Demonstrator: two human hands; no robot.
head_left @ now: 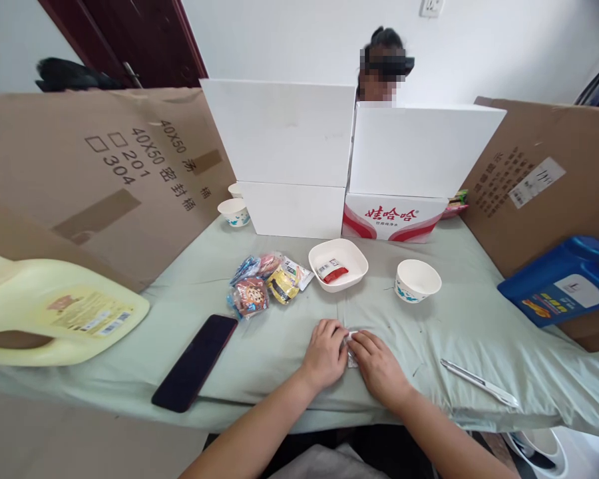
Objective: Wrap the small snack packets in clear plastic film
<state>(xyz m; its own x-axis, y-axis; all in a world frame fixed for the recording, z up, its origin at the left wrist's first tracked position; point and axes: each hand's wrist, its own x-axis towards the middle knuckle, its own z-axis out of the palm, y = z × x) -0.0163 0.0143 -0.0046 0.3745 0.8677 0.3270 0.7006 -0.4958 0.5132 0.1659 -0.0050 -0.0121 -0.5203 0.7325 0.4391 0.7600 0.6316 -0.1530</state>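
Observation:
My left hand (324, 354) and my right hand (379, 367) meet near the front of the cloth, fingers bent and closed on a small whitish packet (352, 360). Most of the packet is covered by my fingers. Just beyond them stands a white square bowl (357, 271) with a red-and-white packet (332, 271) inside. To its left lies a pile of snack packets, among them a yellow one (283, 286), a brown one with a cookie picture (251, 295) and a white one (299, 272). A round paper bowl (418, 283) with blue print stands to the right.
A black phone (196, 362) lies left, a slim white tool (479, 383) right. A yellow jug (80, 313) and a blue bottle (564, 281) flank the table. White boxes (294, 133) and cardboard panels (104, 166) wall it; a person (383, 66) is behind.

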